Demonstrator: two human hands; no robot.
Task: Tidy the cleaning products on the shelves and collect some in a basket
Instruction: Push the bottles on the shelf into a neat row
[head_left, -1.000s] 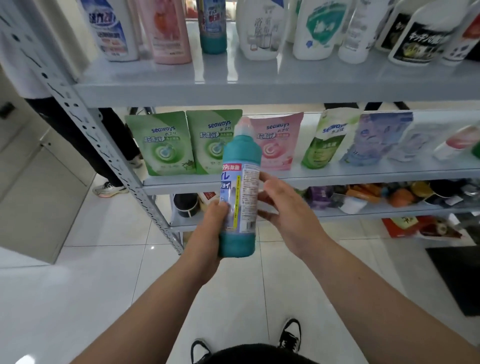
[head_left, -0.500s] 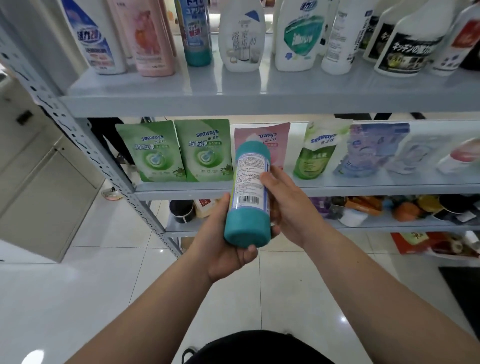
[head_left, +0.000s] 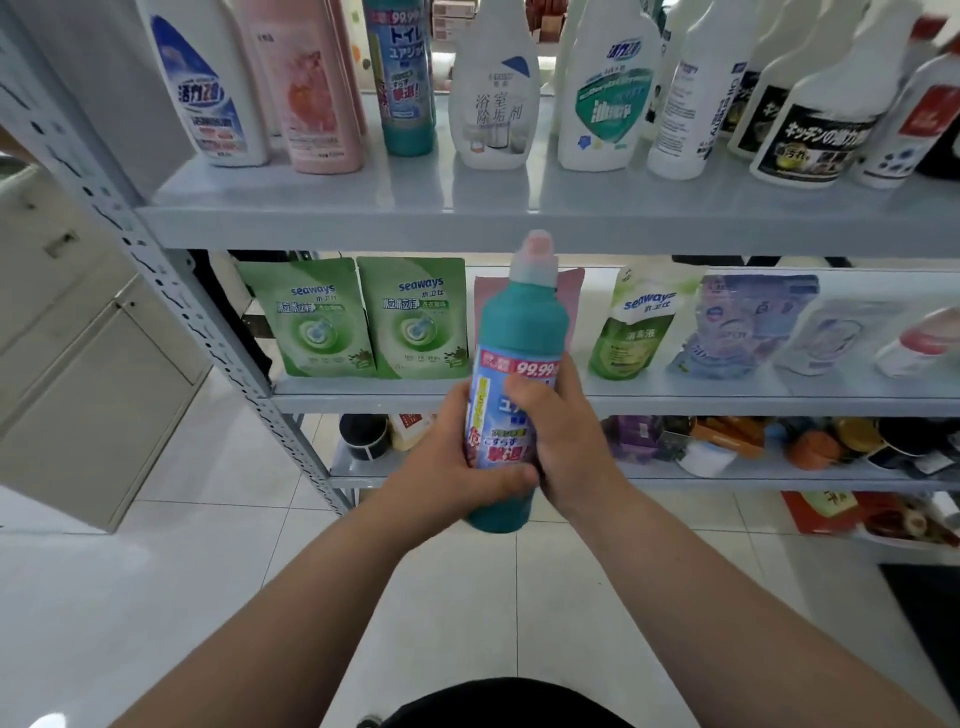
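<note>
Step in hand: shelving, by my judgement. Teal bottle (head_left: 519, 332) upright, held clear in front of the middle shelf (head_left: 727, 402). Left hand (head_left: 457, 467) curls round its lower body; right hand (head_left: 561, 441) wraps over the label. Next: lift it to the top shelf (head_left: 363, 223) beside the matching bottle (head_left: 405, 78), label forward. Count: teal bottles 2; green pouches (head_left: 322, 317) 2; pink pouch (head_left: 571, 296) 1, mostly hidden; right-end bottles too blurred to count

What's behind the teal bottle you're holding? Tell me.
A pink pouch on the middle shelf; only its upper corners show beside the teal bottle. Its label is covered.
</note>
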